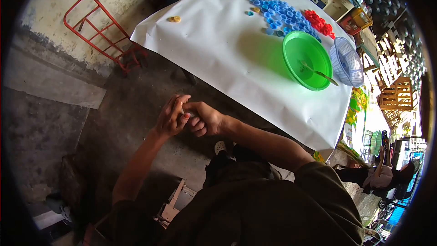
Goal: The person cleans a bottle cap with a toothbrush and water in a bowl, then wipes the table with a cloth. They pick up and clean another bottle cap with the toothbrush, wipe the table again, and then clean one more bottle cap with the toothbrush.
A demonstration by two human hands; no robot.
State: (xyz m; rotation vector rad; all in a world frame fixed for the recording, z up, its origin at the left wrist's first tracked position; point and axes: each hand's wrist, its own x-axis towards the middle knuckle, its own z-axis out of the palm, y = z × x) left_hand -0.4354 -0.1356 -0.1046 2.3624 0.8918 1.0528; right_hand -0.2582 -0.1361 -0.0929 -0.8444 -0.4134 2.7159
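A person's left hand (171,119) and right hand (208,118) meet in front of the body, off the near edge of a white-covered table (214,41); the left fingers are bent against the right hand, whose fingers curl inward, and I cannot tell whether either grasps something small. On the table, blue caps (286,15) lie scattered toward the far side beside red caps (320,23), with a green bowl (306,45) nearer, a utensil (326,76) leaning over its rim.

You get glare at right; the bowl (293,59) shadows the table (214,36) leftward, the floor (125,93) sits dim, edges curve into black.
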